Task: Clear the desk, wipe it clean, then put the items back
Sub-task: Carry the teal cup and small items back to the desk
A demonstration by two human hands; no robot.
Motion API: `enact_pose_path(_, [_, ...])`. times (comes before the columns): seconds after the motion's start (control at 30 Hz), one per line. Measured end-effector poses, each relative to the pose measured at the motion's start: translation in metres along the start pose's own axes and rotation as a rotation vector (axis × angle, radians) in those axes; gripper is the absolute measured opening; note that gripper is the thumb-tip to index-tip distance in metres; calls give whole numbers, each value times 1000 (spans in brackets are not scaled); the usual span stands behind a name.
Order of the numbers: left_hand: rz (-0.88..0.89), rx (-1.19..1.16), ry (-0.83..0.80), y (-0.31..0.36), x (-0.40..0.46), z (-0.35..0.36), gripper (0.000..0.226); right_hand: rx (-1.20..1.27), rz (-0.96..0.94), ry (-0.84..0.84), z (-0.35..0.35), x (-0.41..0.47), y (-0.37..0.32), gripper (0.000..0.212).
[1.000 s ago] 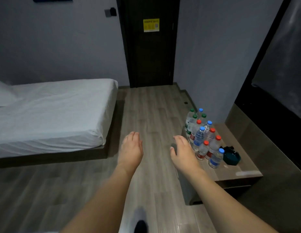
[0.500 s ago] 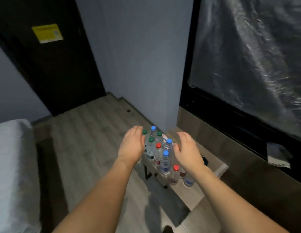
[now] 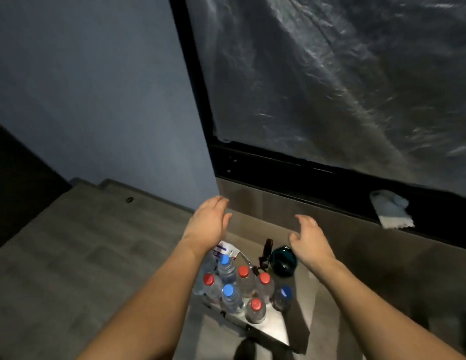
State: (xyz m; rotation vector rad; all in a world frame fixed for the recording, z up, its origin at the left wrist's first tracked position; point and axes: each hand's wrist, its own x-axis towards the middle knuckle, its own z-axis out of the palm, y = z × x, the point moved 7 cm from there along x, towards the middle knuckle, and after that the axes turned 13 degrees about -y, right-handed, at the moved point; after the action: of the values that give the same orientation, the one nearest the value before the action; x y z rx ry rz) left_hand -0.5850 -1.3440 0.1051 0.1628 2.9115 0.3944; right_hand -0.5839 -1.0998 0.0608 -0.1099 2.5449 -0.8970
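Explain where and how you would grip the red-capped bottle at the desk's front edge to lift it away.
Grip the red-capped bottle round its neck and shoulder just under the cap, coming straight down from above. It stands upright with other bottles packed close behind, so its sides are probably hard to reach.

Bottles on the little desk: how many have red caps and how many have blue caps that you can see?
Red caps: 4
Blue caps: 3
Total: 7 capped bottles in plain view. The left hand and its arm hide more bottles behind, so others may be there.
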Motion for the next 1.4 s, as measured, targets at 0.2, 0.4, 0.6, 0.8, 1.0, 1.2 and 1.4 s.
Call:
enact_pose_path(0.2, [72,-91,-231,-5,90,69,47,-58,263,-98,33,40,56,71])
enact_pose_path(0.4, [16,-165,-438,-33,136,162,48,-156,361,-305,109,113,110,93])
enact_pose_path(0.6, [-15,-132,-570,-69,171,228,56,-246,324,-302,173,171,158,106])
enact_pose_path(0.8, [-70,-164,-604,-92,190,252,36,-297,371,-355,203,193,184,111])
enact_pose_path(1.0, [-113,-215,-677,-94,191,278,18,-315,361,-312,209,200,187,95])
enact_pose_path(1.2, [-140,-241,-723,-71,190,279,40,-206,417,-300,177,180,183,102])
enact_pose_path(1.4, [-251,-279,-833,-32,197,310,38,-130,467,-210,129,141,173,101])
